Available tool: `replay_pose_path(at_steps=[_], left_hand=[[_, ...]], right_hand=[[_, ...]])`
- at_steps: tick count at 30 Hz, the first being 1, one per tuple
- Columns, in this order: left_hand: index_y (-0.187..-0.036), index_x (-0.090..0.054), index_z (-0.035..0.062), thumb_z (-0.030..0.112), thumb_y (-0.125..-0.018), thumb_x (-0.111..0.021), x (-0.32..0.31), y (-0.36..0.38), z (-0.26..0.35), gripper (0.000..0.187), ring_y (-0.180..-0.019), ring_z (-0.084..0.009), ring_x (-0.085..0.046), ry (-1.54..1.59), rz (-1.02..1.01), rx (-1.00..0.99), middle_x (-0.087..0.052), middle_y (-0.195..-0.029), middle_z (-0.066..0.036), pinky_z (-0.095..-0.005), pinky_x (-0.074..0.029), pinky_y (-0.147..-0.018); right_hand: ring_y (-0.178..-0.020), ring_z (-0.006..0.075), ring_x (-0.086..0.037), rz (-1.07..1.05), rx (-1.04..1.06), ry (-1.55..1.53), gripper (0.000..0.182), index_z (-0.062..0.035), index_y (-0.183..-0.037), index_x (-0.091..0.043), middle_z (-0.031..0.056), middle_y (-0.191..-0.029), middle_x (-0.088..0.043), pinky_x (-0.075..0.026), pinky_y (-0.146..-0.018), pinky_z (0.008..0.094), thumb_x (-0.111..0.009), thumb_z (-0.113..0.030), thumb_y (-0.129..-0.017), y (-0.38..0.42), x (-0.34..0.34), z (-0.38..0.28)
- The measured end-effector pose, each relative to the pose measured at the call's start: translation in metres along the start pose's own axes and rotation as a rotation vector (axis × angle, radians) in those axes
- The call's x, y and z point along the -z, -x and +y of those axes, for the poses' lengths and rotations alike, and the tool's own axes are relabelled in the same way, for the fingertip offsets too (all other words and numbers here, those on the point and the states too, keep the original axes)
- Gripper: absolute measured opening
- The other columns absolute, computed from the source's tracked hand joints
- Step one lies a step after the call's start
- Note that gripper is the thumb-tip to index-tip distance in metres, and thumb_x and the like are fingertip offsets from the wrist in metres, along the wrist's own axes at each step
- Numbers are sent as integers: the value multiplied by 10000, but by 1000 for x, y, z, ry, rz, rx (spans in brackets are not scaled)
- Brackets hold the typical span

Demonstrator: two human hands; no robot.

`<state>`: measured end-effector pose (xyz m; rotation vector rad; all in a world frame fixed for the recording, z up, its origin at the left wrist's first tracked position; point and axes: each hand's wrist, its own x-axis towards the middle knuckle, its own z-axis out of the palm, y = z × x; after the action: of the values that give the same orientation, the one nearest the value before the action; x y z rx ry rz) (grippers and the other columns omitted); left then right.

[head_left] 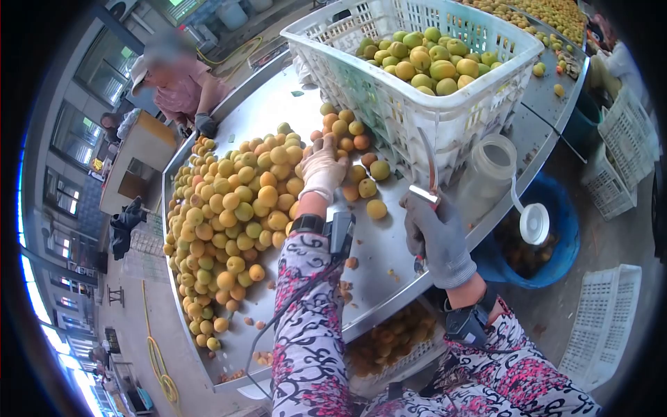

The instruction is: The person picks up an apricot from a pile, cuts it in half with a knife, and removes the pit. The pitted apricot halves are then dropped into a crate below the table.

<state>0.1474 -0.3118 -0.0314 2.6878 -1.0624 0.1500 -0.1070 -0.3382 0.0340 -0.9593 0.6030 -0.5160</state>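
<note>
A large pile of yellow-orange fruit (236, 201) lies on the metal table (375, 267). My left hand (323, 167), in a light glove, reaches to the fruit between the pile and a smaller group; its fingertips rest against some of them, and whether it grips one is hidden. My right hand (438, 240), in a grey glove, is closed around a tool with a metal end (424, 195) and a curved reddish-brown part, near the table's right edge. Beyond it stands a white crate (417, 115) holding yellow-green fruit (434, 59).
A clear plastic jar (486, 170) with a hanging white lid (534, 224) stands right of my right hand. Below is a blue tub (556, 260). Another person (184, 87) stands at the table's far left side. White crates (601, 326) are on the floor at right.
</note>
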Motion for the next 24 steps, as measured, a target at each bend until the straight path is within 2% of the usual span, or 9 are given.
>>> replay_pose_path(at_steps=[2, 5, 6, 7, 11, 14, 15, 20, 24], left_hand=[[-1165, -520, 129, 265, -781, -615, -4, -6, 2, 418, -1116, -313, -521, -39, -83, 77, -505, -1260, -109, -423, -433, -914], [-1153, -540, 146, 253, -786, -617, -16, 8, -12, 390, -1096, -307, -538, -54, -73, 28, -528, -1231, -113, -409, -442, -903], [-1161, -559, 206, 255, -782, -632, -6, 19, -7, 389, -1129, -331, -514, -151, -165, 31, -534, -1237, -103, -402, -419, -938], [-1163, -552, 190, 254, -773, -651, -6, 31, -10, 407, -1100, -336, -523, -209, -187, -57, -543, -1205, -111, -412, -417, -938], [-1141, -569, 173, 195, -758, -676, 15, 75, -19, 398, -1056, -305, -547, -124, -203, -20, -539, -1190, -116, -386, -448, -906], [-1291, -474, 81, 32, -788, -659, 22, 115, -59, 538, -943, -200, -595, 631, 174, -78, -563, -1086, -75, -305, -503, -824], [-1299, -467, 54, 64, -838, -631, 47, 137, -55, 489, -928, -163, -597, 1290, -28, 132, -567, -1071, -60, -292, -509, -816], [-1368, -394, 53, 153, -899, -554, 99, 237, -70, 505, -974, -185, -575, 1820, -51, 304, -549, -1152, -85, -334, -497, -853], [-1386, -360, 54, 169, -837, -634, 110, 281, -69, 624, -1006, -180, -529, 1838, -41, 250, -537, -1153, -79, -322, -463, -875]], right_hand=[[-418, 43, -373, -13, 4, -32, 195, -35, -957, -528, -23, -585, -448, -291, -374, 204, -576, -214, -897, -2, 1, 2], [-422, 21, -374, -34, 7, -52, 197, -57, -955, -529, -37, -597, -458, -287, -362, 193, -609, -225, -892, -1, 0, 5], [-423, 21, -380, -41, 17, -32, 200, -54, -950, -530, -36, -595, -458, -291, -363, 193, -606, -231, -896, -1, -2, 5], [-423, 21, -380, -55, 16, -40, 200, -54, -950, -530, -36, -595, -458, -291, -363, 193, -606, -231, -896, -1, -4, 6], [-429, 23, -391, -103, 40, -50, 222, -47, -965, -539, -33, -597, -467, -307, -368, 191, -605, -245, -891, 2, -13, 10], [-443, 19, -393, -159, 45, 14, 240, -46, -967, -540, -33, -601, -468, -322, -379, 191, -611, -259, -882, 9, -26, 18], [-443, 19, -393, -177, 33, 6, 240, -46, -967, -540, -33, -601, -468, -322, -379, 191, -611, -259, -882, 10, -31, 25], [-476, 20, -403, -431, -36, 126, 285, -52, -1068, -532, -40, -628, -475, -340, -406, 190, -554, -296, -922, 28, -60, 56], [-592, 59, -471, -531, 42, 266, 299, -32, -1111, -537, -14, -709, -529, -418, -546, 234, -532, -280, -944, 46, -78, 79]])
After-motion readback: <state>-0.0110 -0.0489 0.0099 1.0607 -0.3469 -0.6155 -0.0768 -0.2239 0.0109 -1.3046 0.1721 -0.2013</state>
